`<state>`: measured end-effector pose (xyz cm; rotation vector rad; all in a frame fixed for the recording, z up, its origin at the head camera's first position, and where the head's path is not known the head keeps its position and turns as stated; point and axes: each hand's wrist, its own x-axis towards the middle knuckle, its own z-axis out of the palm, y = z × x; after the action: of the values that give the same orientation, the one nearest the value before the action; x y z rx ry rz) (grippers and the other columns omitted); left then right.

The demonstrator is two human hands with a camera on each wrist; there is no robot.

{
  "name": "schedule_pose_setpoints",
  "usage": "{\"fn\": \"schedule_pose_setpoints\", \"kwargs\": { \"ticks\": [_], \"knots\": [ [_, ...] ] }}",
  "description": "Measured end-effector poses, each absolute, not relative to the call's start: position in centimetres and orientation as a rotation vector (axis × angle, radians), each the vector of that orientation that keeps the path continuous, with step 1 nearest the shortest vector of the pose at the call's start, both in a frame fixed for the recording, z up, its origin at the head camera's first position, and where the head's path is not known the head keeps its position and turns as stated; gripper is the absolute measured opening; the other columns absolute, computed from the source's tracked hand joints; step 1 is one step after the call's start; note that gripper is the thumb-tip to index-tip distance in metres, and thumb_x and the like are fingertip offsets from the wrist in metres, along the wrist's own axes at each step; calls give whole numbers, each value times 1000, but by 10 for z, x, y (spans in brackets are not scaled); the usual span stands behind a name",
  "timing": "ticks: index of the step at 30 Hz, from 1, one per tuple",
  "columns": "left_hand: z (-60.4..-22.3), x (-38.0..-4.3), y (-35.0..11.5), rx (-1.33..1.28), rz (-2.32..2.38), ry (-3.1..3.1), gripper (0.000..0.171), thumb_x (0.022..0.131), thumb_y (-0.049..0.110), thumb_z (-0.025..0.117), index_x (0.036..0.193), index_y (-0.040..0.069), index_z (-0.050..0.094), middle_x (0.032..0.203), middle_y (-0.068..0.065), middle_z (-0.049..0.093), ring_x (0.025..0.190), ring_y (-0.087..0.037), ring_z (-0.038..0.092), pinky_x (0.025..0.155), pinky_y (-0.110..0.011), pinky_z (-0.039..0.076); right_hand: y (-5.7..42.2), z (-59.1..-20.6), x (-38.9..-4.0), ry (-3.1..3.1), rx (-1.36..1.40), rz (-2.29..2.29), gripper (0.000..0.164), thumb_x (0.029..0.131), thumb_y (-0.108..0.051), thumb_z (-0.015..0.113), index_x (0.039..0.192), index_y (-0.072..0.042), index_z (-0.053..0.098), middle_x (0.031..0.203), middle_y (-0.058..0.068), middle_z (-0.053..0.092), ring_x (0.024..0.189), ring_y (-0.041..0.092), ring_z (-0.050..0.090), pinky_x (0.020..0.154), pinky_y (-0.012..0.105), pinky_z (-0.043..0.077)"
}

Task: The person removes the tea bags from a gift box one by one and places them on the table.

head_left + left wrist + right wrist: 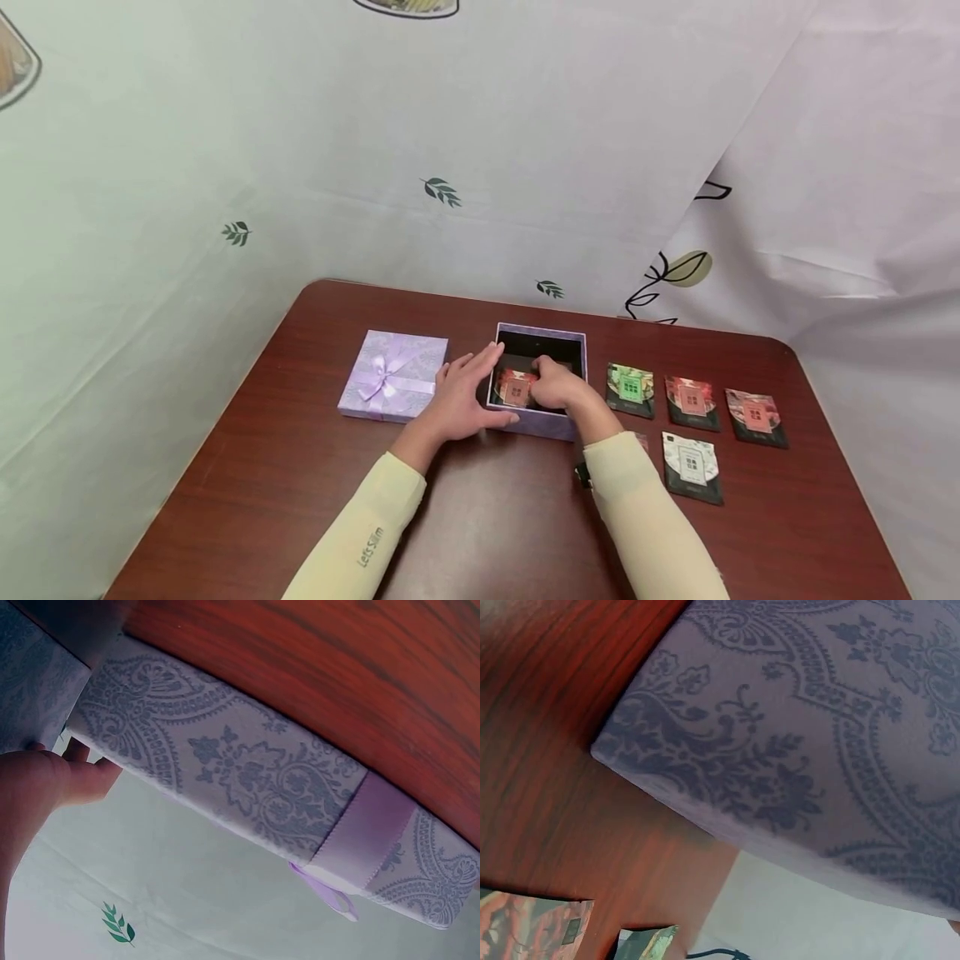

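A purple patterned gift box point(543, 425) with a black inside stands at the middle of the table, its top off. Inside it lies a red-and-black tea packet point(516, 388), to the left. My left hand point(465, 402) rests at the box's left side, fingers extended along the wall and thumb near the front rim. Reaching over the front right corner, my right hand point(558, 385) is down inside the box beside the red packet. Its fingertips are hidden and I cannot tell whether they grip anything. In the right wrist view the box wall point(780, 735) fills much of the picture.
Left of the box lies its purple lid point(393, 375) with a ribbon bow. To the right are a green packet point(630, 390), two red packets point(692, 402) and a white one point(692, 468). Another packet shows partly behind the right forearm. A printed white cloth point(480, 167) hangs behind.
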<state>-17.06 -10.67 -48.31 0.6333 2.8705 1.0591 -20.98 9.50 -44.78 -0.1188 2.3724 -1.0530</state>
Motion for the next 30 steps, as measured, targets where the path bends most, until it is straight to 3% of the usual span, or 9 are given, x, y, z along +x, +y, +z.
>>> {"fn": "schedule_pose_setpoints", "kwargs": {
  "ticks": [8, 14, 21, 30],
  "knots": [
    [-482, -170, -107, 617, 1048, 2870, 107, 76, 56, 82, 160, 23, 26, 163, 3, 25, 140, -36, 29, 108, -66, 12, 95, -450, -211, 2346, -110, -1125, 50, 88, 3, 54, 137, 9, 46, 127, 22, 54, 104, 31, 50, 89, 42, 41],
    [-482, -170, -108, 620, 1047, 2875, 107, 75, 56, 82, 161, 24, 25, 163, 2, 25, 140, -37, 29, 107, -66, 13, 94, -453, -213, 2294, -82, -1201, 54, 79, 8, 59, 133, 7, 51, 123, 19, 56, 105, 32, 50, 90, 40, 40],
    [-483, -169, -108, 617, 1053, 2876, 108, 75, 58, 82, 161, 23, 26, 163, -1, 27, 140, -39, 29, 107, -67, 13, 93, -451, -208, 2302, -84, -1211, 54, 79, 6, 67, 131, 7, 52, 121, 19, 57, 105, 32, 51, 92, 43, 41],
    [-483, -169, -108, 640, 1073, 2880, 107, 75, 57, 82, 160, 22, 27, 162, -5, 28, 139, -41, 29, 106, -68, 12, 94, -451, -207, 2316, -111, -1299, 54, 79, 14, 60, 132, 7, 50, 111, 19, 60, 91, 28, 55, 78, 36, 44]
  ]
}}
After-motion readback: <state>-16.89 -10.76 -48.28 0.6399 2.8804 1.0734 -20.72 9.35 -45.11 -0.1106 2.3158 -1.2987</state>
